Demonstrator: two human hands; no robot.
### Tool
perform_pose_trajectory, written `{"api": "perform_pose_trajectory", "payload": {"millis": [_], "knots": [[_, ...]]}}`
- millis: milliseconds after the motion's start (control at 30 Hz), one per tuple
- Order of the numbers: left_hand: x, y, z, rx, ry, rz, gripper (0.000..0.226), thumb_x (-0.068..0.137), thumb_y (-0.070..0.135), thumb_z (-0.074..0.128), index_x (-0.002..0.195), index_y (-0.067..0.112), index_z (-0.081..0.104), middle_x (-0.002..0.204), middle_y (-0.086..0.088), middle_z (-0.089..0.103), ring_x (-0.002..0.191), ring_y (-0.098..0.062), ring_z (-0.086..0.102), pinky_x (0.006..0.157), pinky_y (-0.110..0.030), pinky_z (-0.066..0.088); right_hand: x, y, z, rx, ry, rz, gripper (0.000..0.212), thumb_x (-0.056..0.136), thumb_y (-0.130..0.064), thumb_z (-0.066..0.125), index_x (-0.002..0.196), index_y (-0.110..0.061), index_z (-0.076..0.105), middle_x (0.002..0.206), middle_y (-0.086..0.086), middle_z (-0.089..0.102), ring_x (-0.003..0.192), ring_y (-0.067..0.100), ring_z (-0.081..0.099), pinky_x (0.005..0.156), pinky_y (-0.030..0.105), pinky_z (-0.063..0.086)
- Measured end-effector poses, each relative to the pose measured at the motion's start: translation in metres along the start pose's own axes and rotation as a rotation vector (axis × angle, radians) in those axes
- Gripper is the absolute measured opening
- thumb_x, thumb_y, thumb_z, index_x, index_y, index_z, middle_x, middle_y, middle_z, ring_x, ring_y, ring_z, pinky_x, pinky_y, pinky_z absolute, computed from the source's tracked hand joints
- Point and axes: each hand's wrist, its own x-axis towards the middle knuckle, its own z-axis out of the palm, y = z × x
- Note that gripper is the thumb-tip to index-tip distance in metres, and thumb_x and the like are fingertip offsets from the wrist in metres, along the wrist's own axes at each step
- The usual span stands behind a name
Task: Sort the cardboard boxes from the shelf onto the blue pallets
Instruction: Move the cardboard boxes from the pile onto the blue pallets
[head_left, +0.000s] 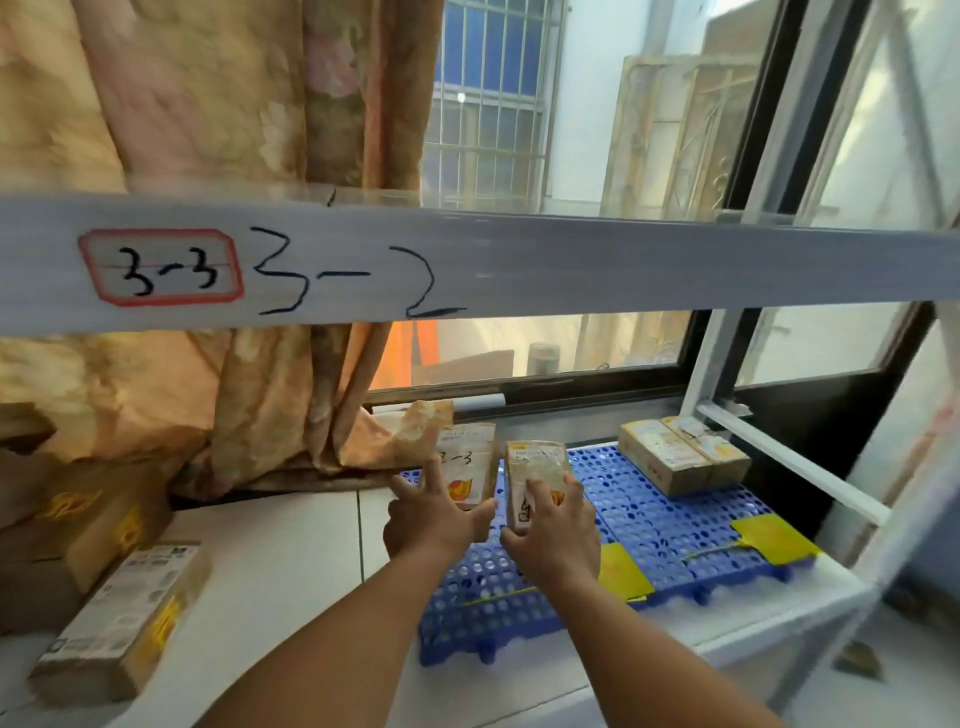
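Both arms outstretched, left hand (434, 514) gripping; right hand (556, 525) gripping, fingers (537, 491) spread

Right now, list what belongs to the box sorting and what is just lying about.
Job:
left hand on a box
right hand on a second box
blue pallet
two boxes at its far corner
boxes on the left

Lying about:
curtain
window

Floral curtain (208, 104), barred window (493, 104), white tiled floor (291, 551)

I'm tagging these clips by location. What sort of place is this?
Probably a small stockroom: a shelf beam hand-marked "3-2", labelled cardboard boxes on a blue pallet, more boxes stacked beside it.
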Motion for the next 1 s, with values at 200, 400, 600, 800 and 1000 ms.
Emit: {"api": "perform_pose_trajectory", "payload": {"millis": [200,400,600,800,1000], "knots": [[0.016,0.029,0.018,-0.035,-0.101,0.018,0.092,0.077,0.076,0.050,0.147,0.028,0.015,0.145,-0.020,0.020,0.126,-0.037,0.044,0.095,-0.044,0.044,0.004,0.030,-0.015,-0.058,0.036,0.066,0.065,0.082,-0.052,0.060,0.138,-0.032,0.035,0.152,0.010,0.015,0.133,0.034,0.029,0.105,0.044,0.038],[0.023,0.072,0.048,-0.021,-0.172,0.053,0.090,0.079,0.076,0.048,0.148,0.029,0.014,0.142,-0.018,0.021,0.123,-0.037,0.044,0.095,-0.045,0.043,0.018,0.076,-0.026,-0.065,0.059,0.118,0.067,0.083,-0.054,0.060,0.141,-0.034,0.033,0.153,0.009,0.014,0.135,0.033,0.027,0.105,0.042,0.039],[0.027,0.128,0.079,0.023,-0.183,0.064,0.094,0.075,0.077,0.052,0.148,0.031,0.015,0.148,-0.018,0.018,0.127,-0.038,0.042,0.095,-0.046,0.043,0.055,0.126,-0.037,-0.023,0.075,0.098,0.071,0.082,-0.055,0.063,0.142,-0.033,0.033,0.153,0.008,0.014,0.135,0.033,0.028,0.104,0.043,0.042],[0.038,0.188,0.118,0.041,-0.132,-0.017,0.091,0.074,0.078,0.052,0.146,0.033,0.019,0.143,-0.017,0.021,0.123,-0.037,0.044,0.090,-0.045,0.046,0.114,0.192,-0.063,0.008,0.097,0.029,0.075,0.083,-0.054,0.060,0.146,-0.032,0.025,0.153,0.008,0.014,0.136,0.033,0.027,0.101,0.041,0.043],[0.033,0.233,0.159,0.060,-0.089,-0.137,0.090,0.078,0.076,0.050,0.148,0.030,0.016,0.142,-0.018,0.021,0.125,-0.036,0.042,0.090,-0.044,0.046,0.161,0.257,-0.081,0.139,0.123,0.081,0.080,0.083,-0.053,0.061,0.148,-0.030,0.020,0.151,0.011,0.019,0.138,0.030,0.025,0.108,0.040,0.032]]}}
